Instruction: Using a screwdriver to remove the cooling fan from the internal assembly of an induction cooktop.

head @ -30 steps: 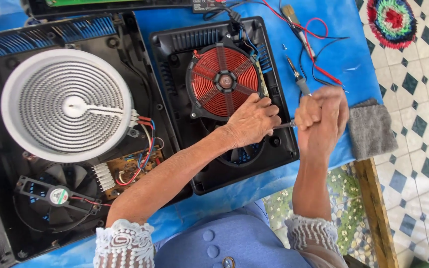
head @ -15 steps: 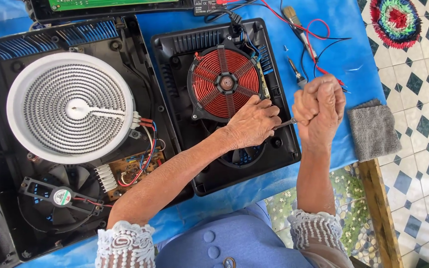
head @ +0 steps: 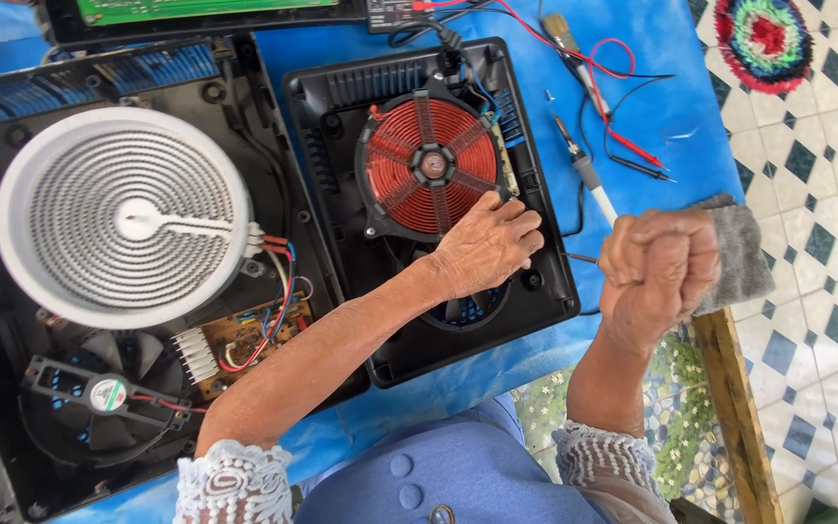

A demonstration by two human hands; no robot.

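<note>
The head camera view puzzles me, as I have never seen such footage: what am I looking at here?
The camera sits on a person's head and looks straight down at their two bare hands over a table with a blue cloth. Two opened black cooker housings lie there. One holds a round white ribbed heating plate with a black fan below it; the other holds a flat red-copper wire coil. The left hand rests flat on that second housing, beside the coil. The right hand is closed in a fist around a thin metal tool whose tip just shows. A grey folded cloth lies by that fist, with red and black probe leads above.
</note>
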